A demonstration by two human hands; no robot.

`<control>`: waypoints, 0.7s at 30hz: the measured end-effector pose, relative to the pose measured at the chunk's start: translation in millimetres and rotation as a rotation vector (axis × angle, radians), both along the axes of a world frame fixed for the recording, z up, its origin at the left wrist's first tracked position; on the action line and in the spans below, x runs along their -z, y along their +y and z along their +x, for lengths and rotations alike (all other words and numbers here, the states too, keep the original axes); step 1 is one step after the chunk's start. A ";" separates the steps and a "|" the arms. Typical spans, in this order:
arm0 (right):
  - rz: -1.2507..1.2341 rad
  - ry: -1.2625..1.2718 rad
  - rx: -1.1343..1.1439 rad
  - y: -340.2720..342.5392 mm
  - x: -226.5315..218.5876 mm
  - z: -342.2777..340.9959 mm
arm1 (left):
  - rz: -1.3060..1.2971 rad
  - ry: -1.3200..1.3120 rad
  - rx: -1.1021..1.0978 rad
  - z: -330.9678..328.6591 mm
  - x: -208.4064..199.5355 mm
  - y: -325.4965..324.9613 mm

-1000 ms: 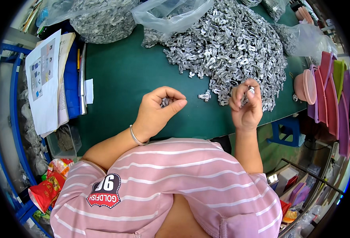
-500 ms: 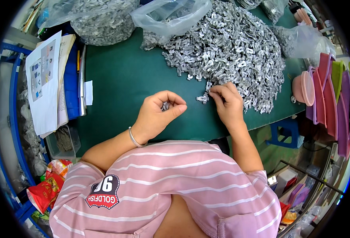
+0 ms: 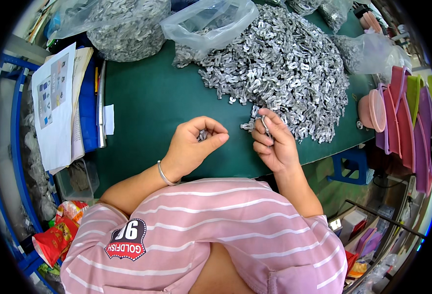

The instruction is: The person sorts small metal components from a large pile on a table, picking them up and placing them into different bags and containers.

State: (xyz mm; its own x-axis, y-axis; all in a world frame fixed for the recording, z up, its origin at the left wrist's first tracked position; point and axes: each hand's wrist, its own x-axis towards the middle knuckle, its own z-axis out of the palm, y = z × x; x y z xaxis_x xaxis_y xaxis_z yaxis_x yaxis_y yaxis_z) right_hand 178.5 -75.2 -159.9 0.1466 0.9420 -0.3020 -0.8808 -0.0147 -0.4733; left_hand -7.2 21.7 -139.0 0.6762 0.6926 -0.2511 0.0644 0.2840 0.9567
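Silver-grey: small looped parts, heaped in a pile (image 3: pixel 294 73) on the green table (image 3: pixel 157 90) beyond my hands. My left hand (image 3: pixel 194 143) is curled round some grey pieces (image 3: pixel 203 135); my fingers cover most of them, count not determinable. My right hand (image 3: pixel 278 146) has a narrow grip on a looped part (image 3: pixel 265 124), partly hidden by the fingers. The clear bag (image 3: pixel 128 36) at upper left is cut off by the top edge.

Writing: the dark-and-red patch (image 3: pixel 126 240) on my striped shirt bears lettering, upside down; small print on the sheet (image 3: pixel 54 105) at left is illegible.

Position: looped part inside my right grip, near the pile's closest edge; left-hand pieces farther from it.
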 end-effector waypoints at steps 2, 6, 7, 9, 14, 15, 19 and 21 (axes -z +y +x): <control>-0.055 0.195 -0.036 -0.8 3.0 0.7 | 0.008 -0.006 0.002 0.6 -0.3 0.3; -0.053 0.289 -0.048 -2.0 6.1 1.1 | 0.015 0.001 -0.002 0.8 -1.8 0.4; -0.054 0.288 -0.045 -2.5 7.2 1.8 | 0.013 0.000 -0.004 0.8 -1.6 0.3; -0.051 0.242 -0.077 -3.3 10.1 2.5 | 0.012 -0.008 -0.001 0.8 -0.2 0.2; 0.025 0.192 -0.076 -3.9 8.0 7.3 | 0.025 0.004 -0.005 0.3 -0.3 0.4; 0.053 0.181 -0.001 -1.8 4.8 7.7 | 0.020 0.006 -0.005 0.2 -1.3 0.6; -0.047 -0.425 0.047 4.1 -1.5 15.8 | -0.005 0.004 -0.008 -1.0 -0.3 0.0; -0.015 -0.376 -0.023 10.2 2.2 17.4 | -0.008 0.006 -0.005 -0.9 -0.7 0.2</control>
State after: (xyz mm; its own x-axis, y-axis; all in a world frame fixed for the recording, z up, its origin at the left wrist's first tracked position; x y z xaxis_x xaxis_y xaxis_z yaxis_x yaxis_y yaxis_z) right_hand 195.8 -65.0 -162.1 0.2291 0.9421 -0.2448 -0.6449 -0.0415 -0.7631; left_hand -8.2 22.0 -138.3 0.6711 0.6939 -0.2608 0.0691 0.2917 0.9540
